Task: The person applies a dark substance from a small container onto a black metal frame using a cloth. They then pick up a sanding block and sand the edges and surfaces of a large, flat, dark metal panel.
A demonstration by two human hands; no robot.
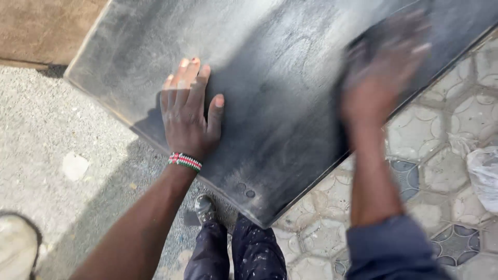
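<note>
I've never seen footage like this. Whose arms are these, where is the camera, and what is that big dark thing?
There is no machine here: the camera sits on a person's head and looks down at their own two bare hands. The left hand, with a beaded wristband, lies flat with its fingers spread on a large dark board. The right hand is blurred with motion over the board's far edge; whether it holds anything cannot be told. Below are patterned paving and the person's paint-spattered trousers.

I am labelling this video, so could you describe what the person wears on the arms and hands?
The left hand is bare, with a beaded wristband in red, white, green and black; that forearm has no sleeve. The right hand is bare and blurred. A dark blue sleeve is pushed up that arm.
</note>
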